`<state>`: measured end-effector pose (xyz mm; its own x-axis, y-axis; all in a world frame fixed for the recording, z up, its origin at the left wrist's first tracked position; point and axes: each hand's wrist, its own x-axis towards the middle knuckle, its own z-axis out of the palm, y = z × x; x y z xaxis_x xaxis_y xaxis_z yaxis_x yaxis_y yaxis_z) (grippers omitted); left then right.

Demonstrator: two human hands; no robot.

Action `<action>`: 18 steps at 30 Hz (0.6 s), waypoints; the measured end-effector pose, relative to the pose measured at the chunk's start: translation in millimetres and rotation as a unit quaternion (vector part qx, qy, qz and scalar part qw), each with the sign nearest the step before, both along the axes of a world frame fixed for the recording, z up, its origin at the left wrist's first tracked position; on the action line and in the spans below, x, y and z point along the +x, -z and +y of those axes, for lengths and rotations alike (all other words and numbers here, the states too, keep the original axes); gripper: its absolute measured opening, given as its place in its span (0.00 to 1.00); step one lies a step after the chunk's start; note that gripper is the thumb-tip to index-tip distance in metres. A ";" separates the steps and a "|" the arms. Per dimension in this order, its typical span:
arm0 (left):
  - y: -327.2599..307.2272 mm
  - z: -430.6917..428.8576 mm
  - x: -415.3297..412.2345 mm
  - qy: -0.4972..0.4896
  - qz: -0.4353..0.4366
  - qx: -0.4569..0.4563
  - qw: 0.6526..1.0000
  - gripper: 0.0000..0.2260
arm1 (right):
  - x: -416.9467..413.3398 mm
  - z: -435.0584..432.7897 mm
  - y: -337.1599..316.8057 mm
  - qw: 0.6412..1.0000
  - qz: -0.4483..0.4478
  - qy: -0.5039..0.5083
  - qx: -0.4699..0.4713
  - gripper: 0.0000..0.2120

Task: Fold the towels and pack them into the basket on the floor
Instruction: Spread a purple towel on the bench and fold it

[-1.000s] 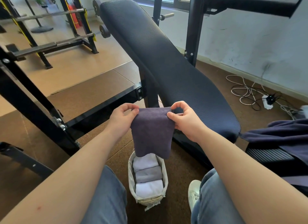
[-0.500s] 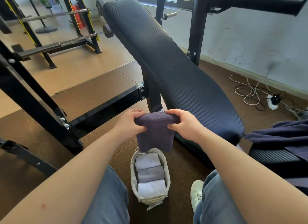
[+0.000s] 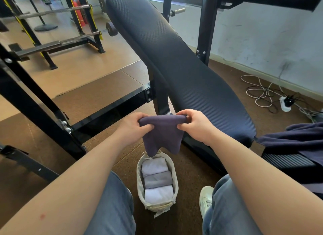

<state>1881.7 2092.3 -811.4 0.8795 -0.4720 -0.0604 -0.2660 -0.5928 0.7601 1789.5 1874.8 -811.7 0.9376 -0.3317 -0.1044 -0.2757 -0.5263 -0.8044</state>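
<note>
Between the two sets of curled fingers hangs a dark purple terry towel (image 3: pixel 162 135), doubled over along its top edge. The left hand (image 3: pixel 132 128) pinches the towel's left top corner, thumb on the near side and fingers curled over the fold. The right hand (image 3: pixel 194 124) pinches the right top corner in the same way. Below the fingers two lower corners dangle. The left one crosses the far rim of a small oval cream cloth-lined basket (image 3: pixel 175 180) on the brown floor; whether it touches cannot be told. Inside the basket three folded towels lie in a row: a white folded towel (image 3: pixel 153 165) farthest, a grey folded towel (image 3: pixel 158 179) in the middle, and a second white towel (image 3: pixel 158 194) nearest. Beyond the fingers rises a black ribbed padded bench (image 3: pixel 174 59). Well right of the right-hand fingers lies a heap of dark navy cloth (image 3: pixel 297 136).
</note>
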 end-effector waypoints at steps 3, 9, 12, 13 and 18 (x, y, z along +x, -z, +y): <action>-1.2 1.6 2.2 -0.001 0.028 -0.026 0.999 0.07 | 0.0 0.0 -1.2 0.999 0.009 0.015 0.030 0.12; -2.8 2.4 2.8 0.000 0.046 -0.057 0.997 0.12 | 2.6 1.7 2.1 0.987 0.019 0.052 0.152 0.12; -3.6 2.6 2.8 -0.029 0.065 -0.091 0.993 0.13 | 2.0 4.4 -0.2 0.966 0.058 0.079 0.240 0.15; -3.1 2.6 2.9 -0.040 0.068 -0.101 0.992 0.12 | 1.2 5.2 -1.9 0.954 0.071 0.087 0.277 0.16; -5.6 1.1 1.8 -0.044 0.066 -0.094 0.992 0.09 | -4.7 0.8 -6.3 0.947 0.043 0.034 0.316 0.26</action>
